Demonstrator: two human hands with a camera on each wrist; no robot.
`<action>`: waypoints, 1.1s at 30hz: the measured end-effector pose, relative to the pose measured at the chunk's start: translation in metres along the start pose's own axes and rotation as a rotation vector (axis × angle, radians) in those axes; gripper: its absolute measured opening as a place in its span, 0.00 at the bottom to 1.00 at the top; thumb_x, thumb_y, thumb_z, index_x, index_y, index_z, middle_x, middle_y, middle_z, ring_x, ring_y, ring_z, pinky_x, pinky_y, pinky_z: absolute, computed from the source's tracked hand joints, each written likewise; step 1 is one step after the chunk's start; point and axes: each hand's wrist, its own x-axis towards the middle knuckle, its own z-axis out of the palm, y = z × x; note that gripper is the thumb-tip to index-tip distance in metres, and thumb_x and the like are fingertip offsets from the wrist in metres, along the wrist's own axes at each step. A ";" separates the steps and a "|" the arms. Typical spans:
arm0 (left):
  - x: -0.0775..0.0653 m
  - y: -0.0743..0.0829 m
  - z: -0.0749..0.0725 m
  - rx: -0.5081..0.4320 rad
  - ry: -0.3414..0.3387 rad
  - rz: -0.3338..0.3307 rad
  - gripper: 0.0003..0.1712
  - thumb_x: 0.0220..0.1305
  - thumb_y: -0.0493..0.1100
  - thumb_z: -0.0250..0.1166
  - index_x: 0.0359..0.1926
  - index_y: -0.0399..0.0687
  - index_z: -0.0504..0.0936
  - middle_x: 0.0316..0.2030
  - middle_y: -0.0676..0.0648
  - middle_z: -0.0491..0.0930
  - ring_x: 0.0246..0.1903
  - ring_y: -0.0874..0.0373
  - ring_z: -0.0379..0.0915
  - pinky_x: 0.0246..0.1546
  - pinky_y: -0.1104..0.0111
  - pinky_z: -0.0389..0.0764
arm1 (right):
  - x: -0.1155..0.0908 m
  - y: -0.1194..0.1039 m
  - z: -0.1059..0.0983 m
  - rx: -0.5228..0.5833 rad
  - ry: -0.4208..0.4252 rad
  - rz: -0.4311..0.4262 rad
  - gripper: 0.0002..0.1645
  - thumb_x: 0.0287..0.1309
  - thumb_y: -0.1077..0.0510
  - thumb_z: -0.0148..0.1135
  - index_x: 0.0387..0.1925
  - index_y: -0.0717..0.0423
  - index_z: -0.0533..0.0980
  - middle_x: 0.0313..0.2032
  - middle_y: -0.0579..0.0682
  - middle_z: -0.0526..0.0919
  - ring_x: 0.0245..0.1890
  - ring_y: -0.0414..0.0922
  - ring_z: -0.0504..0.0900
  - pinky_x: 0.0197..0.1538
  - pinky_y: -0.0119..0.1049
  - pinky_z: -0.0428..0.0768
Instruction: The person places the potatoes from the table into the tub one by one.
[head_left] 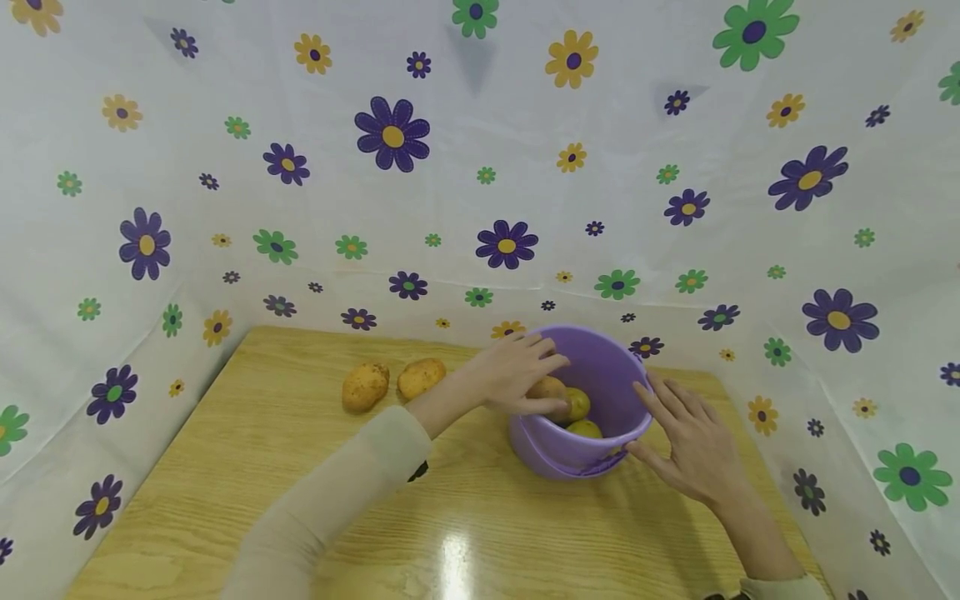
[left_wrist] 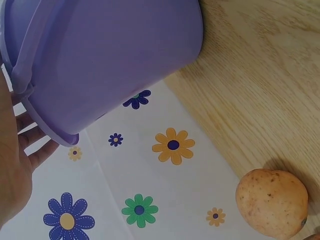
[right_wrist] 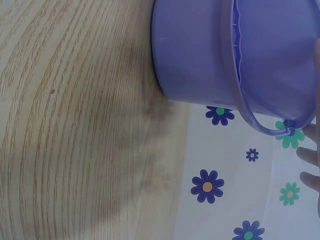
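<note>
we see only part of each potato in the purple bucket (head_left: 592, 379), the rim and the left hand (head_left: 517, 371) hide the rest, so we cannot tell if its fingers, reaching over the rim, grip the top potato (head_left: 546, 388) or only touch it. right hand (head_left: 693, 442) lies w/ straight, spread fingers on the bucket's outside wall, thumb near the handle. two potatoes (head_left: 390, 383) lie on the wooden table (head_left: 300, 467), left of the bucket.

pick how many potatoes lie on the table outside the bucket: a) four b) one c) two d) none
c: the head view shows two potatoes side by side on the table, left of the bucket; the others sit inside it.
</note>
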 end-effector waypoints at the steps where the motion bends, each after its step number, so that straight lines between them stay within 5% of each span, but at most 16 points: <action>1: -0.001 0.000 0.000 -0.003 0.004 0.001 0.42 0.73 0.75 0.51 0.72 0.53 0.73 0.60 0.48 0.80 0.60 0.53 0.76 0.60 0.60 0.82 | 0.000 0.000 0.000 -0.001 0.000 -0.001 0.52 0.67 0.18 0.47 0.78 0.48 0.68 0.75 0.60 0.73 0.69 0.64 0.74 0.67 0.65 0.74; 11: -0.015 -0.001 -0.008 0.016 -0.025 0.005 0.46 0.71 0.77 0.50 0.76 0.54 0.70 0.68 0.46 0.77 0.69 0.49 0.73 0.70 0.55 0.78 | 0.001 0.000 0.000 -0.002 0.002 -0.004 0.53 0.68 0.18 0.45 0.78 0.48 0.67 0.74 0.60 0.73 0.69 0.65 0.74 0.66 0.65 0.74; 33: -0.052 -0.011 -0.008 0.029 -0.017 -0.016 0.52 0.67 0.82 0.50 0.78 0.54 0.67 0.73 0.45 0.73 0.71 0.47 0.72 0.72 0.52 0.76 | 0.000 0.000 0.003 -0.012 0.030 -0.017 0.54 0.68 0.16 0.38 0.78 0.48 0.68 0.73 0.61 0.75 0.68 0.64 0.75 0.66 0.64 0.75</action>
